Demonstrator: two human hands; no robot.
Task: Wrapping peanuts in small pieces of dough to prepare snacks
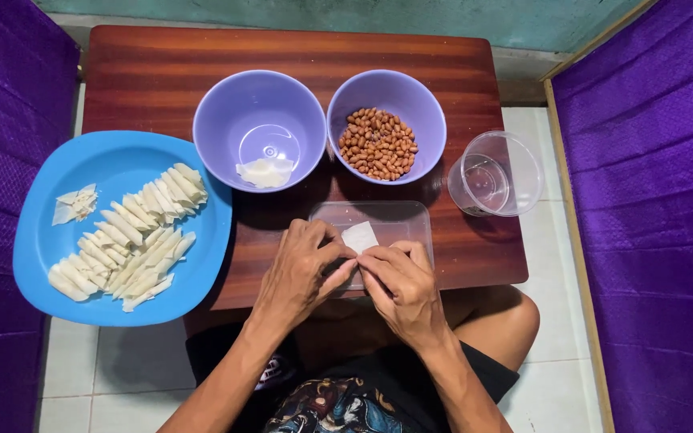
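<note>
Wrapper square (pixel 359 236), thin and white, sits pinched between both hands over the clear rectangular tray (pixel 411 218) at the table's near edge. Left hand (pixel 302 269) grips its lower left edge with thumb and fingertips closed on it; right hand (pixel 401 282) does the same on the lower right edge. Upper half of the square sticks out above the fingers, lower half is covered by them, so can't tell whether anything is inside.

No packages, labels or signs visible on the table. Containers only: left purple bowl (pixel 259 128) holds a few flat white wrapper sheets (pixel 265 171); right purple bowl (pixel 387 124) holds red-brown peanuts (pixel 378 143). Clear plastic cup (pixel 495 173) on the right, contents unclear, partly over the table edge. Blue plate (pixel 122 228) overhangs the left edge, carrying rows of folded white pieces (pixel 126 238) plus a small loose heap (pixel 74 204) at its left.

Brown wooden table (pixel 154 80). Tray's near half is hidden under the hands.
</note>
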